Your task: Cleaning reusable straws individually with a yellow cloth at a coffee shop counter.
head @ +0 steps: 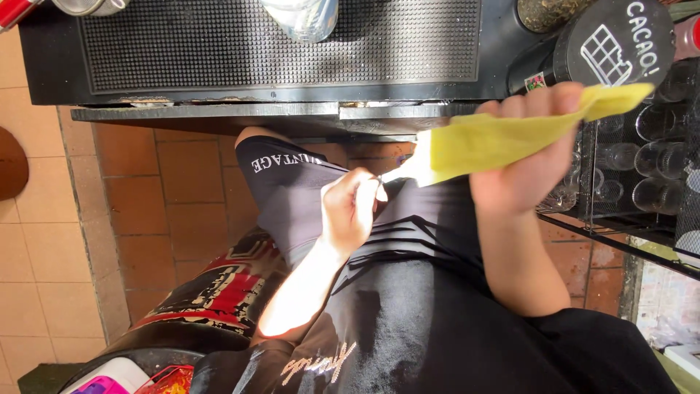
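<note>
My left hand (350, 208) pinches the thin end of a slim metal utensil (390, 175) in front of my black shorts. The utensil's other end is hidden inside a folded yellow cloth (503, 138). My right hand (525, 164) grips that cloth around the utensil, just below the counter's edge, with the cloth's free corner sticking out to the upper right. Both forearms come up from my black T-shirt at the bottom of the view.
A black ribbed rubber mat (219, 44) covers the counter at the top, with a clear glass (300, 16) on it. A round black-lidded container (612, 40) sits at top right above a wire rack of glasses (645, 160). Reddish floor tiles (175, 190) lie below; a bin (146, 361) is at bottom left.
</note>
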